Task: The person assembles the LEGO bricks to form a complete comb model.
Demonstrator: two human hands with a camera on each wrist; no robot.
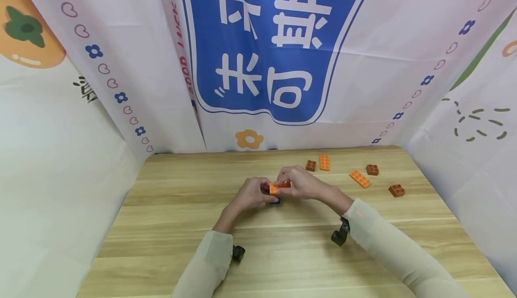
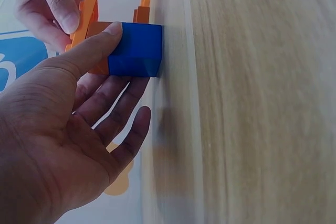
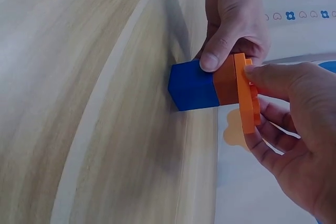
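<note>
A small stack stands on the wooden table: a blue block (image 3: 193,86) at the bottom, a brown brick (image 3: 226,80) on it, and a flat orange brick (image 3: 245,95) across the top. My left hand (image 1: 251,193) holds the blue block and brown brick from the side, its thumb where they meet and its fingers partly hidden behind. With thumb and fingertips my right hand (image 1: 302,183) pinches the orange brick, which lies against the brown one and juts out past it. Whether its studs are fully pressed together cannot be seen.
To the right on the table (image 1: 169,217) lie loose bricks: an upright-lying orange brick (image 1: 325,162) beside a brown brick (image 1: 310,165), another orange brick (image 1: 360,178), and two more brown bricks (image 1: 372,169). A printed cloth (image 1: 343,136) hangs behind the table's back edge.
</note>
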